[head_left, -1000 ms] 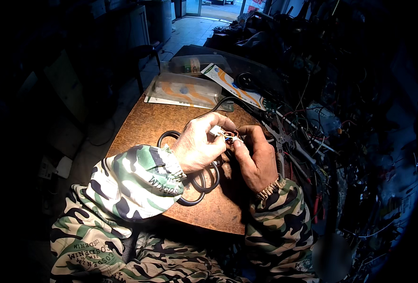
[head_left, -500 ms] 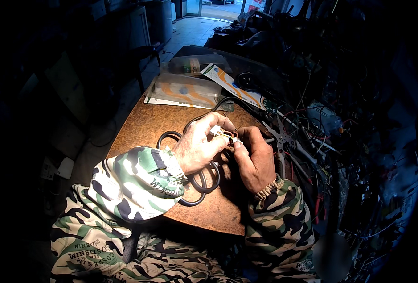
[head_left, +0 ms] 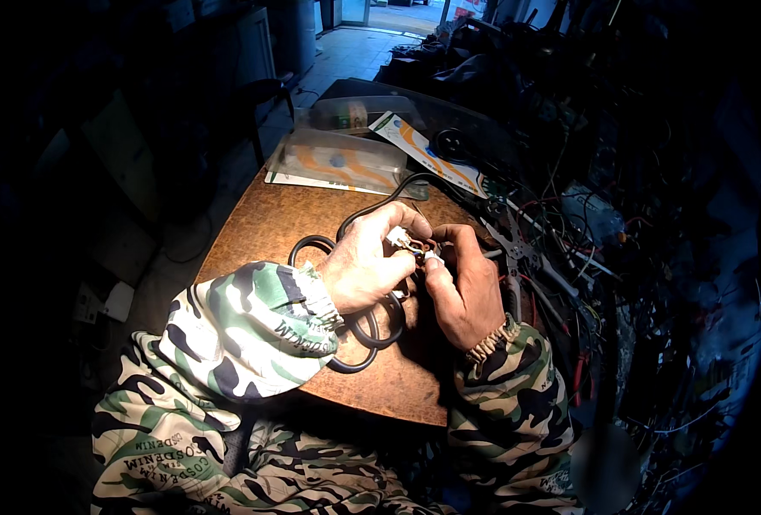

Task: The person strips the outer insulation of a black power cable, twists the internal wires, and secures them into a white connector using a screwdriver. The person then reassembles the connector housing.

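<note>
Over the brown tabletop my two hands meet, fingertips close together. My left hand is closed on a white plug connector with short thin wires running from it. Thumb and fingers of my right hand pinch a small white connector at the other end of these wires; part of it is hidden by the fingers. A black cable lies in loops beneath and beside my left hand, and one stretch of it runs up toward the back of the table.
Clear plastic packages and a white-and-orange card lie at the back of the table. Pliers rest to the right of my right hand, beside a tangle of wires. A dark chair stands beyond the left edge.
The white connector in my left hand has tilted slightly and shows a little more. Both hands keep their grips; the whole view has shifted a little.
</note>
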### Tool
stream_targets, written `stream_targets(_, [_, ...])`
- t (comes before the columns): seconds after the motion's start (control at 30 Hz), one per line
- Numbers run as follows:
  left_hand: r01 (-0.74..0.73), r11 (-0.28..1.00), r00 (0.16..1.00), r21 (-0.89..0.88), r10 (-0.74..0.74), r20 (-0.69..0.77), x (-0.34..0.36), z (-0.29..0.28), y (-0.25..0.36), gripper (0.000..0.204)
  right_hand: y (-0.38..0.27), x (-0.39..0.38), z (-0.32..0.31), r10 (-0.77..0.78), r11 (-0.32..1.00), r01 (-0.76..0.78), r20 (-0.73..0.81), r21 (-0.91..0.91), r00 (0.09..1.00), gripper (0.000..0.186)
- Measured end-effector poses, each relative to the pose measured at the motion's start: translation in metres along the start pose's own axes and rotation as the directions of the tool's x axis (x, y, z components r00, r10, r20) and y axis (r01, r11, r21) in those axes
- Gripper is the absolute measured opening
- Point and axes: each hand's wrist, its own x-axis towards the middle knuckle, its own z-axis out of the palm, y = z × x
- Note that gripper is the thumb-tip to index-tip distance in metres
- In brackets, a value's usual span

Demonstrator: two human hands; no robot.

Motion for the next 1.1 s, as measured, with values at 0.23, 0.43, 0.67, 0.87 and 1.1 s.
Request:
stream_targets(0.23, [-0.014, 0.998, 0.999, 0.069, 0.011, 0.05, 0.0, 0.0, 0.001, 0.029, 0.004, 0.002, 0.002, 0.01, 1.0, -0.011, -0.025, -0.029, 1.0, 0.028])
stream_targets(0.43, [-0.048, 0.993, 0.995, 0.11, 0.038, 0.091, 0.0, -0.001, -0.002, 0.031, 0.004, 0.003, 0.0, 0.011, 1.0, -0.011, 0.002, -0.01, 1.0, 0.029])
stream_targets(0.67, [-0.091, 0.989, 0.983, 0.119, 0.069, 0.172, 0.002, -0.005, 0.0, 0.037, 0.005, 0.001, -0.003, 0.021, 0.995, -0.021, -0.001, -0.096, 1.0, 0.03])
stream_targets(0.87, [-0.08, 0.985, 0.988, 0.155, 0.057, 0.147, 0.0, -0.006, -0.004, 0.037, 0.009, 0.004, -0.001, 0.017, 0.998, -0.015, 0.027, -0.06, 0.999, 0.031])
stream_targets(1.1, [-0.127, 0.966, 0.985, 0.224, 0.095, 0.146, 0.006, 0.0, -0.01, 0.032, 0.012, -0.001, -0.006, 0.03, 0.993, -0.03, -0.001, -0.115, 1.0, 0.032])
